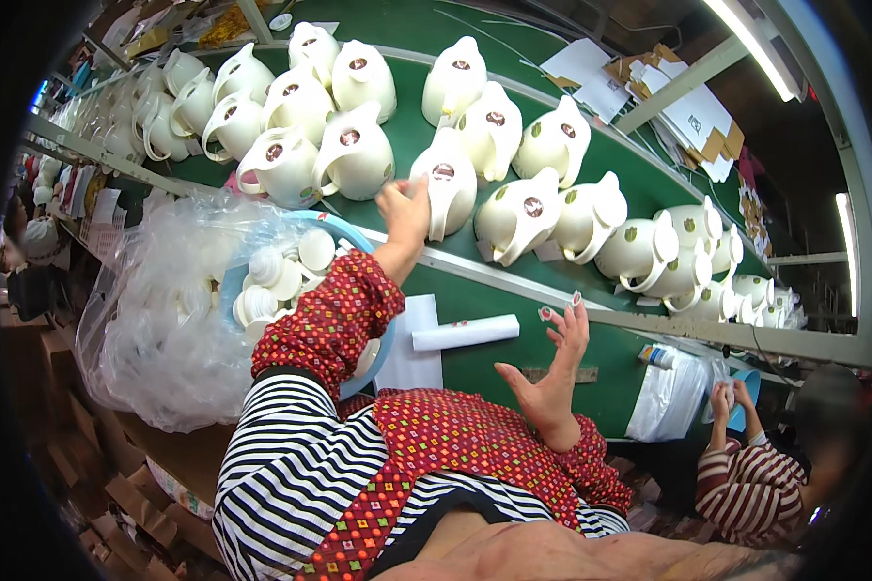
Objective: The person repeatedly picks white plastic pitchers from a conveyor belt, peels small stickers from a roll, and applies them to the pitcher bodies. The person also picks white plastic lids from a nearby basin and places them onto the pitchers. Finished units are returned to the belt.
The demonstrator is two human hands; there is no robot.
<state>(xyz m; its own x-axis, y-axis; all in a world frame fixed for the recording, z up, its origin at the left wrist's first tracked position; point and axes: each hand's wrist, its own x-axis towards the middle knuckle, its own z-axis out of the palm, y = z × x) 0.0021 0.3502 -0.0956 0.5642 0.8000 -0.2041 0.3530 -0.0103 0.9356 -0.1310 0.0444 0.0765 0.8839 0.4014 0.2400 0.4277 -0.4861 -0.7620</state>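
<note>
Cream-white jugs with handles and a dark round mark stand in rows on a green work surface [426, 276]. My left hand [404, 208] reaches up to a jug [445, 184] in the front middle; its bent fingers are against the jug's left side, and part of the grip is hidden. To the right and nearer me, my right hand [557, 373] is raised above the surface with fingers spread, holding nothing. Small red-and-white bits show on its fingertips. A white roll [465, 332] lies between my arms on a white sheet [412, 363].
At left, a blue tub [334, 225] with clear plastic film [155, 329] holds round white lids [286, 281]. A metal rail [543, 290] runs across the bench. Clear bags [667, 397] lie at right, near a co-worker [756, 474] in stripes. Papers and cardboard [683, 107] lie behind.
</note>
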